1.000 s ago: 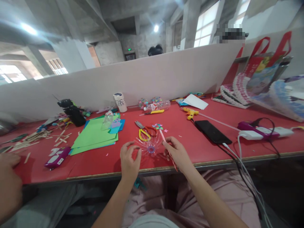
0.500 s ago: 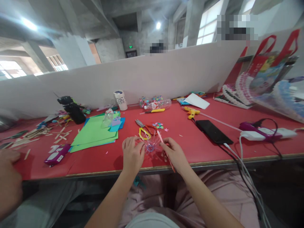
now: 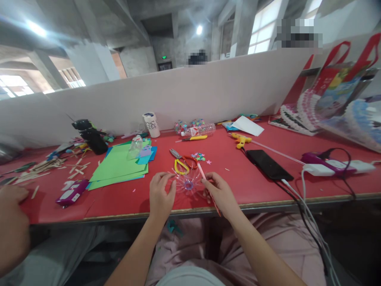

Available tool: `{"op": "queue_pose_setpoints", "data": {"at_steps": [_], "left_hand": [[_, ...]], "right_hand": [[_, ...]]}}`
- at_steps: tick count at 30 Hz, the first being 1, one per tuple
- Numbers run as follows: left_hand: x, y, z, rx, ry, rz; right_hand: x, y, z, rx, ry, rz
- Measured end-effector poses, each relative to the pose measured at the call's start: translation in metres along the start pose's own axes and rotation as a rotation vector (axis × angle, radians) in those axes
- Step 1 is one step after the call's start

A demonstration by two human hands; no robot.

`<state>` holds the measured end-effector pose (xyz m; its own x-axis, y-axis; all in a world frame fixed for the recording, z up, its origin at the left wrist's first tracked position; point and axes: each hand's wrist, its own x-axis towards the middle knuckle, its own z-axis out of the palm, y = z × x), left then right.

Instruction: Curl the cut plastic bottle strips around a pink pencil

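Observation:
On the red tabletop lies a clear plastic bottle top (image 3: 188, 184), cut into strips that splay out around its ring. My left hand (image 3: 162, 193) is at the left ends of the strips, thumb and fingers apart; whether a fingertip touches a strip is hard to see. A slim pink pen-like stick (image 3: 201, 171) slants up from my right hand (image 3: 219, 193), whose fingers are closed around it beside the bottle top. Just beyond lie pliers with a yellow and a red handle (image 3: 181, 167) and small coloured stars (image 3: 199, 156).
Green paper sheets (image 3: 117, 169) and a purple device (image 3: 72, 193) are to the left, near another person's hand (image 3: 13, 198). A yellow glue gun (image 3: 241, 140), black phone (image 3: 269, 165) and cables sit at right. Behind are a yellow cutter (image 3: 198, 138) and a plastic bottle (image 3: 204, 130).
My left hand has shifted slightly left, away from the bottle top's ring, and its thumb has drawn back. My right hand still holds the pink stick in nearly the same place.

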<state>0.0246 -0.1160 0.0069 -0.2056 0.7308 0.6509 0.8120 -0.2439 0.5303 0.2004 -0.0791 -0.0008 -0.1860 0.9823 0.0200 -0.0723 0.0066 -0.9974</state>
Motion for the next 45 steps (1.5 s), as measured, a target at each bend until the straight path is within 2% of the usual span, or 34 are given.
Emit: {"op": "queue_pose_setpoints", "data": {"at_steps": [3,7,11,15,20,25,26,29,32,38,45], "left_hand": [[-0.005,0.010,-0.003,-0.085,-0.056,-0.096],[-0.006,0.020,0.001,-0.204,-0.163,-0.268],[0.002,0.021,0.007,-0.306,-0.231,-0.397],[0.008,0.018,0.007,-0.405,-0.271,-0.467],[0.005,0.014,0.007,-0.489,-0.304,-0.504],[0.004,0.012,0.009,-0.530,-0.272,-0.514],[0.004,0.011,0.009,-0.534,-0.262,-0.512],[0.003,0.011,0.008,-0.532,-0.245,-0.507],[0.001,0.012,0.008,-0.531,-0.272,-0.518],[0.001,0.013,0.007,-0.554,-0.342,-0.494],[0.008,0.009,0.007,-0.568,-0.417,-0.470]], "right_hand": [[-0.002,0.001,0.003,0.005,-0.012,0.005],[-0.004,0.001,0.009,0.000,-0.030,0.013],[-0.007,-0.001,0.010,-0.023,-0.052,0.014],[-0.008,0.001,0.008,-0.070,-0.053,-0.003],[-0.004,0.004,0.005,-0.184,-0.031,-0.088],[-0.009,-0.015,-0.004,-0.365,0.094,-0.317],[-0.011,-0.020,-0.005,-0.398,0.071,-0.356],[-0.018,-0.031,0.000,-0.471,-0.107,-0.417],[-0.016,-0.030,0.008,-0.525,-0.214,-0.433],[0.002,-0.019,0.011,-0.627,-0.189,-0.409],[0.010,-0.023,0.009,-0.708,-0.227,-0.477]]}}
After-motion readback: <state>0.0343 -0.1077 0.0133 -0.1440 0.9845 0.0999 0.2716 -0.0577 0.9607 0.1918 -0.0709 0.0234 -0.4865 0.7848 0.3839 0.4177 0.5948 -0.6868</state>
